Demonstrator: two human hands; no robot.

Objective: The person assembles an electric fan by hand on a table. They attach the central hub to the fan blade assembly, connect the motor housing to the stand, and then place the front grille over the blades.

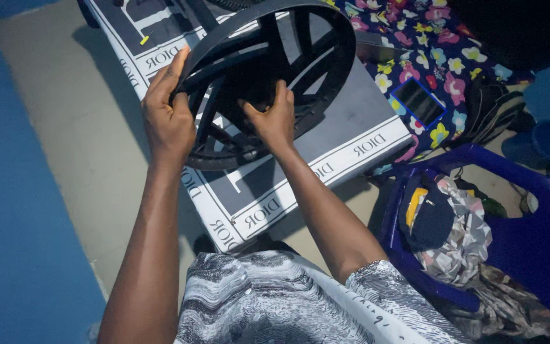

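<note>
Nearest the camera, the person's lap is covered by a grey and white patterned garment [275,299], with both bare arms reaching forward from it. Farther left is a blue wall [14,210] beside the pale floor [77,127]. The left hand [168,111] clamps its fingers over the near rim of a round black slatted frame [268,76], held tilted above a grey mat with a white border [345,127]. The right hand [272,118] is closed on an inner spoke near the hub. Gripped at only two close points, the frame could swing or slip, and a thin spoke might bend. To the right, a purple plastic chair [542,210] holds bundled clothes [459,242] that a dropped frame could strike.
</note>
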